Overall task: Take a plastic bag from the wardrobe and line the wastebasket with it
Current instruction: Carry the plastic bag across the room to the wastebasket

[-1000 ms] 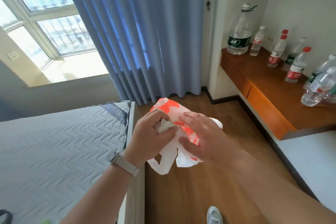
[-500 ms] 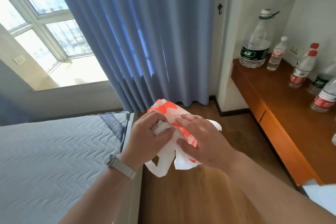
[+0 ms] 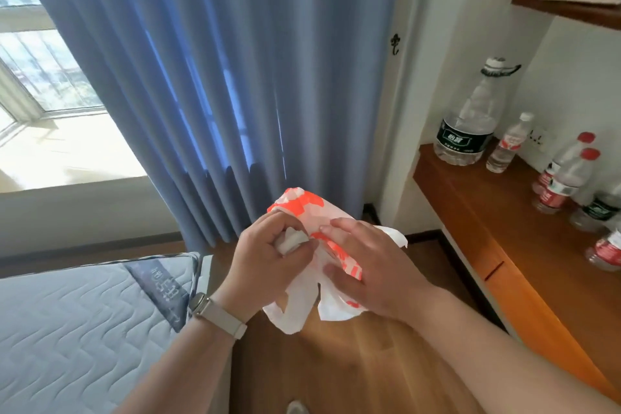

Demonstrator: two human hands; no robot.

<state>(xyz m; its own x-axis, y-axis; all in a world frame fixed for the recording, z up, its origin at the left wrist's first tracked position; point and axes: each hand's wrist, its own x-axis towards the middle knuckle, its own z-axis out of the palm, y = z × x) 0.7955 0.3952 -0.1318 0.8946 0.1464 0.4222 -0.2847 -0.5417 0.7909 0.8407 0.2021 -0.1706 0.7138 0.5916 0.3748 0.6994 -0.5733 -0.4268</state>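
Note:
A crumpled white plastic bag with orange-red print (image 3: 304,203) is held in front of me above the wooden floor. My left hand (image 3: 265,262), with a watch on its wrist, is closed around a bunched white part of the bag. My right hand (image 3: 366,270) pinches the bag's printed side between thumb and fingers, which lie spread over it. The bag's white handles hang below both hands. No wastebasket or wardrobe is in view.
A grey quilted mattress (image 3: 77,339) lies at the lower left. Blue curtains (image 3: 215,77) hang ahead beside a bright window. A wooden desk (image 3: 497,228) on the right carries a large water bottle (image 3: 470,124) and several small bottles. A wall shelf is at top right.
The view has swung up and leftward, so the desk and bottles slid to the right edge. Both hands keep the same hold on the bag.

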